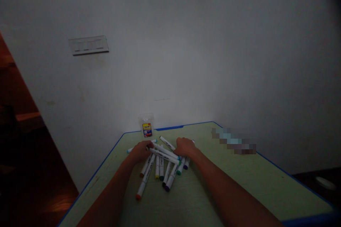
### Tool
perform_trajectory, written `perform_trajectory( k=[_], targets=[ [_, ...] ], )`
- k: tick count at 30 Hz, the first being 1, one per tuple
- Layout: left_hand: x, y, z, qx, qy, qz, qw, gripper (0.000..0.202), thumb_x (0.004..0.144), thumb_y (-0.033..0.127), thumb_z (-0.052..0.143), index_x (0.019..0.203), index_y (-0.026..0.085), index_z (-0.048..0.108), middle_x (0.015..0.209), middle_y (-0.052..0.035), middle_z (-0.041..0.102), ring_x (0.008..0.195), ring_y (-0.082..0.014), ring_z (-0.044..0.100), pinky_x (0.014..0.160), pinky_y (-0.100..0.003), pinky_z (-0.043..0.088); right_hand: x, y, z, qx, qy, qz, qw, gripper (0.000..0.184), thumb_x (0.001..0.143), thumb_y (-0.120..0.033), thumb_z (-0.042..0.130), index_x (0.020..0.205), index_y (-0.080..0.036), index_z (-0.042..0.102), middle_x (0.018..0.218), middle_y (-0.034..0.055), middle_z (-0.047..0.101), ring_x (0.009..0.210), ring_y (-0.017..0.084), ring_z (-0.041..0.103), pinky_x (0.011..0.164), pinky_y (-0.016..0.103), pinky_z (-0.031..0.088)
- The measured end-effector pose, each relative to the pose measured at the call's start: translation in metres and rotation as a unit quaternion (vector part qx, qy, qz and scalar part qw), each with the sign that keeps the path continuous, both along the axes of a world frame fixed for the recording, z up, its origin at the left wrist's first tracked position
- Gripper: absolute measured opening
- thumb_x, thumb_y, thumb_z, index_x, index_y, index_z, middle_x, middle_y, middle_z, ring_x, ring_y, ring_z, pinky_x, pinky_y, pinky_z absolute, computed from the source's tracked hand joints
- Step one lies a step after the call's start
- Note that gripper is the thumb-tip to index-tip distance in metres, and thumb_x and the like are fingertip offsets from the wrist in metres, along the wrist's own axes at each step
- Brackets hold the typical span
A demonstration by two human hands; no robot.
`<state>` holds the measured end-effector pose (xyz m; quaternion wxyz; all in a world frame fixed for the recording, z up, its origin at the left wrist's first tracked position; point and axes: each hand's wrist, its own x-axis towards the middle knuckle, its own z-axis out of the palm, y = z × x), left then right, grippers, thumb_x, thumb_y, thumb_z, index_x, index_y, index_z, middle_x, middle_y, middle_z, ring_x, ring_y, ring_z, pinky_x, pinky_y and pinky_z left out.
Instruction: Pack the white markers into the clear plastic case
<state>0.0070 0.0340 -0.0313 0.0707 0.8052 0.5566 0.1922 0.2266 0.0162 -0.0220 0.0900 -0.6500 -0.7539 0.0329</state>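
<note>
Several white markers point(145, 181) with coloured ends lie in a loose, overlapping pile on the pale green table point(226, 184). At the pile's left side, my left hand point(141, 150) is closed around the near end of a marker point(165, 155), which slants across the others to the right. My right hand point(185, 146) curls down over the right side of the pile, its fingertips mostly hidden. One black-ended marker point(166, 142) reaches toward that hand from behind, and a marker end shows past its right side. What the right fingers hold is hidden.
A clear plastic case point(147, 127) with a yellow and blue label stands at the table's back edge against the wall point(186, 60). A blurred-out item point(234, 141) lies at the right edge. A switch panel point(89, 45) is on the wall.
</note>
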Motion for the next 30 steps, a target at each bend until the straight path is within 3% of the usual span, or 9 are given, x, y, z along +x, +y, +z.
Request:
perform_trajectory(
  k=[9,19,30],
  targets=[
    [0.0041,-0.0015,0.0032,-0.022,-0.004,-0.026,0.999,0.022,0.062,0.015,0.049,0.077,0.017,0.066,0.075,-0.0025,0.064,0.063,-0.0146,0.055,0.059,-0.023,0.04,-0.0004,0.0001,0.0001,-0.003,-0.003,0.0,1.0,0.035,0.063,-0.031,0.058,0.094,-0.015,0.06,0.093,0.0152,0.062,0.086,0.025,0.059,0.067,0.031,0.046],
    [0.0043,-0.0017,-0.0005,-0.025,-0.01,-0.032,0.999,0.028,0.065,0.014,0.049,0.089,0.018,0.064,0.09,-0.0041,0.062,0.073,-0.0148,0.056,0.066,-0.022,0.043,-0.0004,0.0012,-0.0013,0.007,-0.003,0.009,1.0,0.037,0.061,-0.031,0.057,0.093,-0.013,0.059,0.091,0.0155,0.063,0.083,0.028,0.059,0.065,0.037,0.047],
    [0.0045,-0.0018,0.0012,-0.031,-0.003,-0.051,0.998,0.03,0.066,0.016,0.048,0.09,0.021,0.065,0.09,-0.0026,0.061,0.074,-0.0141,0.055,0.067,-0.021,0.042,-0.0005,0.0022,-0.0025,0.008,-0.001,0.009,1.0,0.037,0.061,-0.032,0.056,0.092,-0.013,0.06,0.09,0.0157,0.063,0.082,0.028,0.059,0.065,0.037,0.047]
  ],
)
